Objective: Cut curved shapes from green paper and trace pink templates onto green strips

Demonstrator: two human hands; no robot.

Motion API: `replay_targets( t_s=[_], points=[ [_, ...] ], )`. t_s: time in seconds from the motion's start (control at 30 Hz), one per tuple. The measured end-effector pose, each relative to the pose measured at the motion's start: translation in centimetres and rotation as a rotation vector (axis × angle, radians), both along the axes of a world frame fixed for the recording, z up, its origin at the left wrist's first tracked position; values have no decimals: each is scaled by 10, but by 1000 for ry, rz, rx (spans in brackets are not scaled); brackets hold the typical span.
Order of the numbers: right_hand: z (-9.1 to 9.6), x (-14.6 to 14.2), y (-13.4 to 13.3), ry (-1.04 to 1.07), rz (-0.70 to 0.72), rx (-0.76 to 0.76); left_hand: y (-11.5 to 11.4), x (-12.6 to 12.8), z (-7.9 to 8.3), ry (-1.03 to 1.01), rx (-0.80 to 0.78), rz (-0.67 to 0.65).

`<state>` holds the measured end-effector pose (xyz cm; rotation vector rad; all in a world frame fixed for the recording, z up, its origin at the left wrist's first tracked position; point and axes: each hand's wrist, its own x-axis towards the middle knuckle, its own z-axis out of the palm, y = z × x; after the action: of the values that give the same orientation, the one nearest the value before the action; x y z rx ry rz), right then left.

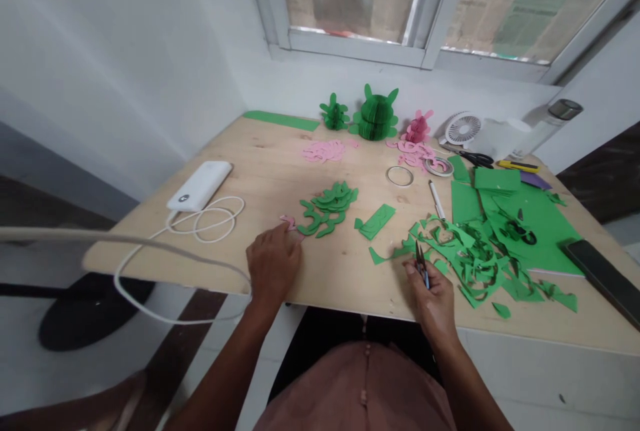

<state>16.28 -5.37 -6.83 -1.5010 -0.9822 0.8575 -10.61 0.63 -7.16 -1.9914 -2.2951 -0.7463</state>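
My left hand (273, 261) rests on the table near its front edge, its fingers bent together at a small curvy pink paper cutout (288, 221). The fingertips are partly hidden. Just beyond it lies a pile of curvy green paper cutouts (330, 205). In my right hand (436, 294) is a small pair of scissors (421, 264), blades pointing away from me. The scissors are beside a heap of green paper scraps (475, 257). Between the hands lies a folded green paper piece (377, 221) with outlines drawn on it.
Honeycomb paper figures, two green (376, 117) and one pink (417, 127), stand at the back. Pink cutouts (324, 150), a tape roll (439, 166), a pen (437, 199) and green sheets (543, 234) lie around. A white power bank (200, 186) trails a cable; a phone (603, 277) is at right.
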Motion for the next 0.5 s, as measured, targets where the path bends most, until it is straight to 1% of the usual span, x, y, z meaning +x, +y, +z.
replay_targets(
  t_s=[0.1, 0.3, 0.4, 0.5],
  points=[
    [-2, 0, -1, -29, 1, 8, 2, -2, -1, 4, 4, 11],
    [-4, -1, -1, -66, -11, 48, 17, -10, -2, 4, 9, -21],
    [-1, -3, -1, -65, -16, 52, 17, -8, -3, -37, 70, -43],
    [1, -3, -2, -59, -22, 62, 11, 4, 0, -85, 171, -81]
  ],
)
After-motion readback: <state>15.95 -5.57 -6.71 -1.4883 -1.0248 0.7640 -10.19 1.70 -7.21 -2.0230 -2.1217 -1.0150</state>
